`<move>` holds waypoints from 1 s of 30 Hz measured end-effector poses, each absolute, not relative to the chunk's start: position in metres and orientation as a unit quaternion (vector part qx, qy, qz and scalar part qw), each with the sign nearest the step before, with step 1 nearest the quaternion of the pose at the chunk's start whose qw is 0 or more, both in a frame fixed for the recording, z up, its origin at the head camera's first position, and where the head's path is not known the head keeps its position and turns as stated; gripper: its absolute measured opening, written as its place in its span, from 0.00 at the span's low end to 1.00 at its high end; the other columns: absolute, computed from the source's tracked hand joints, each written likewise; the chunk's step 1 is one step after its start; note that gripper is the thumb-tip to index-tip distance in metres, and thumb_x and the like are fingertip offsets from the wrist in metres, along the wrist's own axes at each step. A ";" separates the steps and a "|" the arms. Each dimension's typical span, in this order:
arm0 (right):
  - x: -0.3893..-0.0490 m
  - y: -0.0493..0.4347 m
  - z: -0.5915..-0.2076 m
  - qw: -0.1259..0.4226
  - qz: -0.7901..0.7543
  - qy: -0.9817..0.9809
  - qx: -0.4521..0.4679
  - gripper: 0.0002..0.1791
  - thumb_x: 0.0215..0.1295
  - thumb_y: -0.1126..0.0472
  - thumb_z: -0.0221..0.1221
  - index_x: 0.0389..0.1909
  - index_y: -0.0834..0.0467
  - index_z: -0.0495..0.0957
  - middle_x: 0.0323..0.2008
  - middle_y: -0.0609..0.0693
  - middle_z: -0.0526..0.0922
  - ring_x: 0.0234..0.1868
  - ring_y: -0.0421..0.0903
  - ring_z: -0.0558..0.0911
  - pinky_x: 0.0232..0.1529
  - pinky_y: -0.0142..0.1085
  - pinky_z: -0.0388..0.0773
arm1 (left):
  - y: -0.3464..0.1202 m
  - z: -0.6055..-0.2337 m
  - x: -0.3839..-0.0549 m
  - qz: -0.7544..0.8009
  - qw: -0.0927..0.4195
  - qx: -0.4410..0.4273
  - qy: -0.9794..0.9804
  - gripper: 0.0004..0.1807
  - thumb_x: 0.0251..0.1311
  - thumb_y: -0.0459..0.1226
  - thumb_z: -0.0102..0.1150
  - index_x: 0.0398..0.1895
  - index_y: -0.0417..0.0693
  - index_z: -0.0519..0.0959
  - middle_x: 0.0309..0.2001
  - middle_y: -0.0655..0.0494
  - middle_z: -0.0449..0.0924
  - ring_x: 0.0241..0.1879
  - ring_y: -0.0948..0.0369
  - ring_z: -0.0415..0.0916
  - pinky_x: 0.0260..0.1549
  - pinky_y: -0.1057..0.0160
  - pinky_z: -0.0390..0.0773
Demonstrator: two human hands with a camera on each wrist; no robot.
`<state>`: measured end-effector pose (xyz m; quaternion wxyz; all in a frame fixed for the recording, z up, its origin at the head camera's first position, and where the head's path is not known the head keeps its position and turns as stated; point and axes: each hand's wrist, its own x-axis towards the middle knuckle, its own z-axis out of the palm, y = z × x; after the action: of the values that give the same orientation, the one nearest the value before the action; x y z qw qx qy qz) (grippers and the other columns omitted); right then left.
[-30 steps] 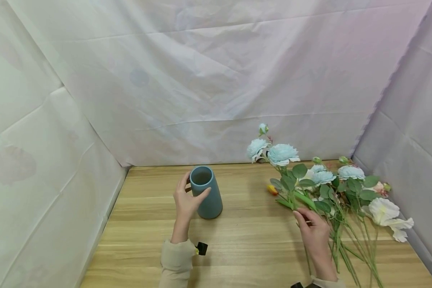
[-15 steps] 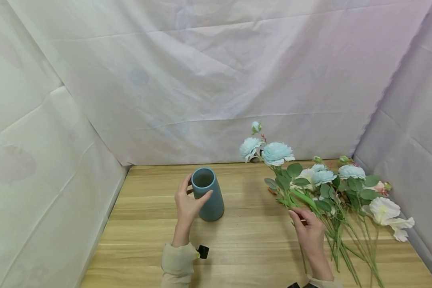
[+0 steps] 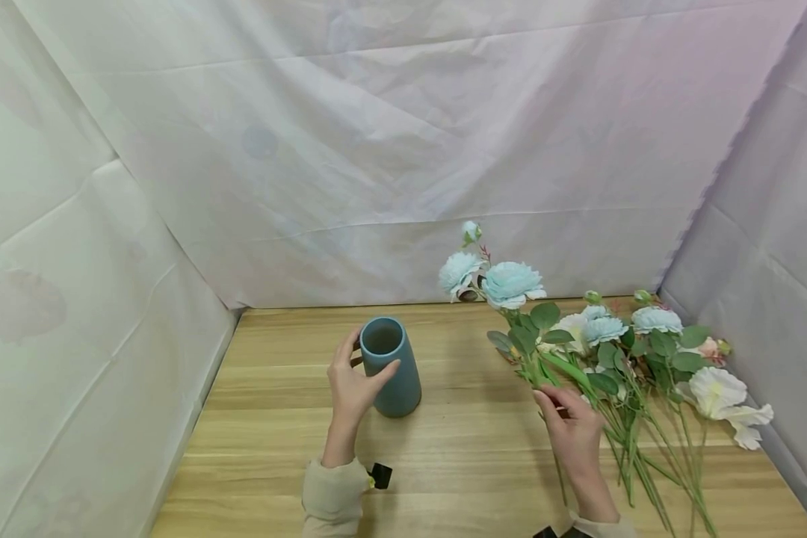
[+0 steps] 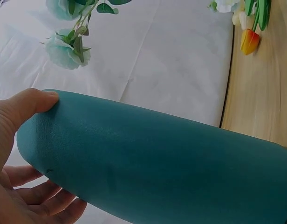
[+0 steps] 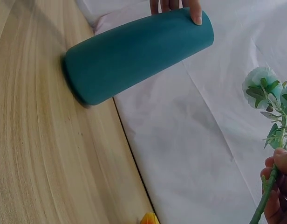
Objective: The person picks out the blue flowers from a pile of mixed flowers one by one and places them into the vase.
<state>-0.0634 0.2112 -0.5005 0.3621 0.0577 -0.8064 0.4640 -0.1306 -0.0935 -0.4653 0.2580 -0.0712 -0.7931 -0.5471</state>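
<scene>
A blue-teal vase (image 3: 397, 381) stands upright on the wooden table, its round mouth facing up. My left hand (image 3: 353, 385) grips it near the rim, thumb on the near side and fingers round the far side; the left wrist view shows the thumb (image 4: 34, 103) pressed on its wall. To the right, my right hand (image 3: 574, 426) pinches the green stem (image 5: 267, 196) of an artificial flower between thumb and fingers. That flower carries pale blue blooms (image 3: 512, 285), a small bud (image 3: 471, 231) and green leaves, and it leans up toward the back left.
Several artificial flowers lie piled at the right of the table (image 3: 276, 448), among them pale blue blooms (image 3: 657, 320) and a white flower (image 3: 718, 392), stems toward the front. An orange-yellow tulip (image 4: 250, 41) lies near them. White cloth (image 3: 403, 149) hangs behind and at both sides.
My right hand has moved left with the blue flower, away from the pile. My left hand and the vase have shifted slightly right and nearer the front.
</scene>
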 end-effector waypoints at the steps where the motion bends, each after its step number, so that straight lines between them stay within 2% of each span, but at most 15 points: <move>1: -0.063 0.211 -0.500 0.363 0.462 -0.807 0.058 0.10 0.46 0.80 0.64 0.30 0.68 0.83 0.24 0.56 0.81 0.26 0.27 0.75 0.23 0.19 0.72 | -0.093 -0.465 -0.130 -0.547 0.257 -0.071 -0.794 0.38 0.36 0.36 0.77 0.56 0.41 0.74 0.50 0.46 0.76 0.47 0.46 0.74 0.37 0.47 0.78; 6: -0.062 0.205 -0.494 0.373 0.463 -0.802 0.061 0.12 0.43 0.82 0.65 0.30 0.68 0.83 0.23 0.58 0.81 0.24 0.28 0.75 0.23 0.19 0.71 | -0.093 -0.465 -0.128 -0.546 0.262 -0.078 -0.792 0.38 0.35 0.36 0.78 0.56 0.41 0.74 0.49 0.45 0.77 0.46 0.46 0.75 0.36 0.46 0.78; 13: -0.062 0.201 -0.491 0.377 0.464 -0.799 0.074 0.11 0.43 0.82 0.65 0.29 0.67 0.83 0.22 0.57 0.81 0.23 0.28 0.75 0.23 0.19 0.71 | -0.082 -0.429 -0.109 -0.559 0.254 -0.083 -0.785 0.36 0.34 0.26 0.75 0.53 0.27 0.72 0.48 0.31 0.75 0.44 0.34 0.73 0.36 0.38 0.76; 17: -0.065 0.201 -0.494 0.381 0.472 -0.790 0.087 0.11 0.43 0.81 0.65 0.28 0.67 0.83 0.22 0.56 0.81 0.23 0.28 0.75 0.23 0.19 0.72 | -0.082 -0.430 -0.107 -0.559 0.249 -0.077 -0.787 0.37 0.34 0.26 0.75 0.54 0.28 0.72 0.48 0.32 0.75 0.44 0.35 0.73 0.36 0.39 0.76; 23: -0.066 0.195 -0.488 0.404 0.470 -0.777 0.114 0.15 0.37 0.85 0.64 0.28 0.67 0.84 0.21 0.56 0.81 0.20 0.33 0.76 0.21 0.20 0.71 | -0.081 -0.429 -0.105 -0.562 0.246 -0.074 -0.786 0.37 0.35 0.26 0.75 0.55 0.28 0.71 0.49 0.32 0.75 0.45 0.36 0.73 0.37 0.40 0.76; 30: -0.061 0.180 -0.463 0.404 0.485 -0.766 0.121 0.15 0.36 0.88 0.62 0.26 0.71 0.82 0.20 0.61 0.80 0.20 0.36 0.76 0.22 0.21 0.72 | -0.079 -0.429 -0.103 -0.574 0.244 -0.070 -0.778 0.38 0.37 0.26 0.74 0.56 0.27 0.70 0.49 0.30 0.73 0.46 0.35 0.71 0.41 0.39 0.74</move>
<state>-0.0615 0.1798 -0.4626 0.4037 0.1208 -0.7663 0.4849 -0.1027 -0.0793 -0.4291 0.2436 -0.0700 -0.7785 -0.5742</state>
